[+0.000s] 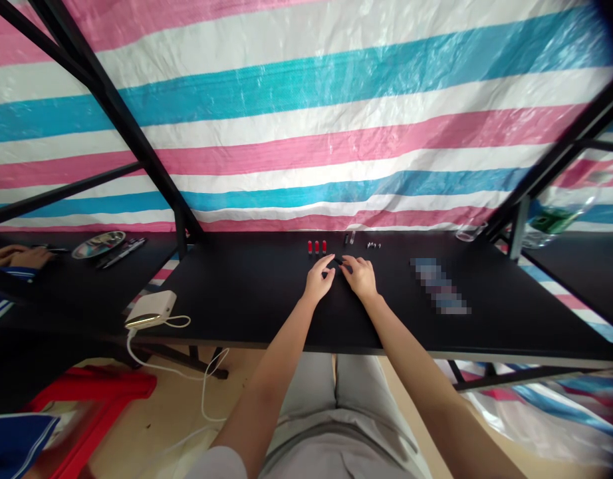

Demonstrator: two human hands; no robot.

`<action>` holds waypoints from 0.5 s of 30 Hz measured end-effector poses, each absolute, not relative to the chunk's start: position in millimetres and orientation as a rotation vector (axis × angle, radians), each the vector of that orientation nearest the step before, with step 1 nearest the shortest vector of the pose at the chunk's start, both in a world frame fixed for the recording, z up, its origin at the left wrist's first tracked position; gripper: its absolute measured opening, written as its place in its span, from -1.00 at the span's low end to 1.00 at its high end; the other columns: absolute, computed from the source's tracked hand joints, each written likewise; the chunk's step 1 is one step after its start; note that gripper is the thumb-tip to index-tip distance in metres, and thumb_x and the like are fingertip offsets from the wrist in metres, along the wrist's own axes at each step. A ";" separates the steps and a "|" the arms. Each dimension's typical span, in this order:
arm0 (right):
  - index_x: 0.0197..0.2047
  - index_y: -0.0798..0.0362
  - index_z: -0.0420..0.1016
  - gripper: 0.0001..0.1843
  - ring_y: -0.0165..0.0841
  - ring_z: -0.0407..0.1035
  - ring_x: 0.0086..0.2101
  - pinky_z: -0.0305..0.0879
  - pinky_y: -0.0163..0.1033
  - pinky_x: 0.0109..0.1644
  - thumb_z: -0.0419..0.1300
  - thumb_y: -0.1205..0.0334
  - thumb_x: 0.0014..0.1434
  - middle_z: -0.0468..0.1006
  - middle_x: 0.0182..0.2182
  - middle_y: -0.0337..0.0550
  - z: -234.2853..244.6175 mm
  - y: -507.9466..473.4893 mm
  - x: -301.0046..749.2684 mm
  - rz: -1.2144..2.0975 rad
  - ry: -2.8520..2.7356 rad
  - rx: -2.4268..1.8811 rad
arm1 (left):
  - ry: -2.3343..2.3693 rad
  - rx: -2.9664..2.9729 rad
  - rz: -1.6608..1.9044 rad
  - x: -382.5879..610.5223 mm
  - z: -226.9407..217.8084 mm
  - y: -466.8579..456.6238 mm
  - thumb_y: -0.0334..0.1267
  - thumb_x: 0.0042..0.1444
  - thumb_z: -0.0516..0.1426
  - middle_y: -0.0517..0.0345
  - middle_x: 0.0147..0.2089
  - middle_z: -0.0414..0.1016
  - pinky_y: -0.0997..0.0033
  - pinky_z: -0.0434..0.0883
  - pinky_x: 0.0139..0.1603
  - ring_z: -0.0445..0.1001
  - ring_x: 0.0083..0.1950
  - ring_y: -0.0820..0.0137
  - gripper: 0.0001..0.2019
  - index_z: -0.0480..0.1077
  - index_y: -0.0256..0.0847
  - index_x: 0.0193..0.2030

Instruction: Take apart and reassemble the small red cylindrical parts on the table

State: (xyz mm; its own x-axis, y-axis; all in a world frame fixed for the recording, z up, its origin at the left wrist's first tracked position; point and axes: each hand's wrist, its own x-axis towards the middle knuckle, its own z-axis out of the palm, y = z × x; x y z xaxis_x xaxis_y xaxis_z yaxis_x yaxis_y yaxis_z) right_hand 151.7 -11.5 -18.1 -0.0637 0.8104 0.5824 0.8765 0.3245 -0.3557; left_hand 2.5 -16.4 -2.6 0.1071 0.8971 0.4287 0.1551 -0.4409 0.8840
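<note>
My left hand (318,282) hovers over the black table with thumb and forefinger apart, and nothing shows between them. Beside it, the fingertips of my right hand (360,275) are closed on a small black cylinder (338,261), whose exact kind is too small to tell. Just beyond my left fingers stand three small red tubes with pale tops, among them a red tube (317,247) in the middle. Farther back are a short black piece (346,238) and a clear small tube (353,237). Several tiny silvery pieces (373,245) lie in a row to their right.
A white power bank (151,309) with a cable sits at the table's left edge. On the right lie a blurred-out object (440,286) and a clear cup (471,231). Black frame posts flank the table (246,293). Another person's hands (22,256) work at the left.
</note>
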 end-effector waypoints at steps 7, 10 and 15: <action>-0.21 0.05 0.47 -0.77 -0.25 0.31 -0.27 0.10 -0.17 -0.19 0.03 0.21 0.16 0.52 -0.33 -0.06 -15.8 -12.6 152.2 -0.111 -1.857 -1.574 | 1.066 1.717 1.364 1.9 -1.5 -16.1 -0.31 0.00 0.10 0.03 -0.03 0.41 0.57 0.36 -0.42 0.40 -0.38 0.54 -0.78 0.48 -0.13 -0.20; -0.22 0.06 0.47 -0.77 -0.23 0.30 -0.25 0.11 -0.18 -0.20 0.03 0.20 0.14 0.50 -0.30 -0.04 -15.7 -11.5 152.3 -0.111 -1.792 -1.586 | 1.107 1.671 1.433 0.7 -4.0 -14.5 -0.30 0.03 0.08 0.03 -0.09 0.41 0.57 0.35 -0.43 0.38 -0.42 0.56 -0.80 0.47 -0.16 -0.22; -0.26 0.07 0.46 -0.76 -0.28 0.33 -0.33 0.19 -0.19 -0.22 0.05 0.15 0.10 0.50 -0.42 -0.12 -17.9 0.4 154.6 0.049 -1.640 -1.626 | 1.169 1.544 1.542 -3.2 -6.6 -11.1 -0.30 0.05 0.06 0.05 -0.17 0.42 0.50 0.39 -0.35 0.39 -0.44 0.55 -0.84 0.45 -0.20 -0.28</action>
State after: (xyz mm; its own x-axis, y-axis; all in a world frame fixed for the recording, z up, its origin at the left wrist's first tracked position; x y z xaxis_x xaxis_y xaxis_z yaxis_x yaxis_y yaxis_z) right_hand 154.6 0.4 -17.9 0.1557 0.8522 0.4995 0.8207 0.1698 -0.5455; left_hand -3.2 -11.1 -6.6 -0.0913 0.9108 0.4025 0.1414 -0.3883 0.9106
